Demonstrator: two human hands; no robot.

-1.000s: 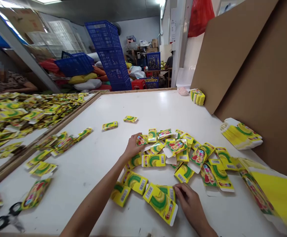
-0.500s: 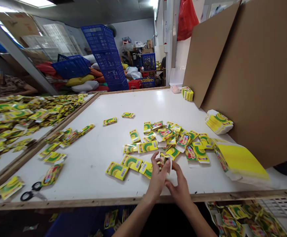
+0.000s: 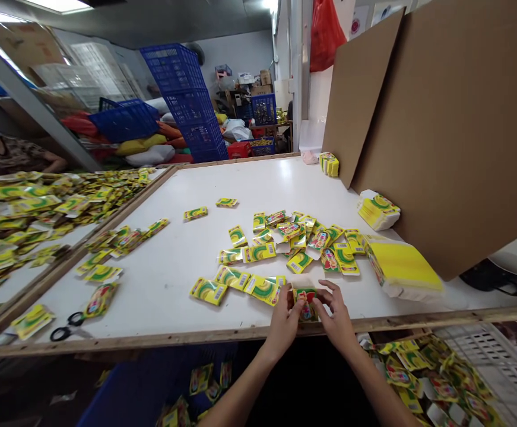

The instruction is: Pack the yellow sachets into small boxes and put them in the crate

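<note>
Between my two hands, close to the table's front edge, is a small printed carton (image 3: 306,301) with a red fruit picture facing me. My left hand (image 3: 287,317) grips its left end, thumb on the printed face. On the carton's right side, my right hand (image 3: 333,311) has its thumb against the face, with its index finger raised. Several yellow-and-green cartons (image 3: 258,253) lie loosely in front of my hands, some with white flaps open. One carton (image 3: 267,289) lies just left of my left hand.
Stacks of flat yellow cartons (image 3: 403,267) stand at the right beside brown cardboard sheets (image 3: 454,130). Scissors (image 3: 67,327) lie at the front left. A wooden strip (image 3: 124,219) borders a big carton heap (image 3: 57,204), with a person behind it. Below the edge sits a white crate (image 3: 485,362).
The carton has turned from edge-on to showing its printed face, and my hands have moved slightly apart around it. The view has shifted a little to the right.
</note>
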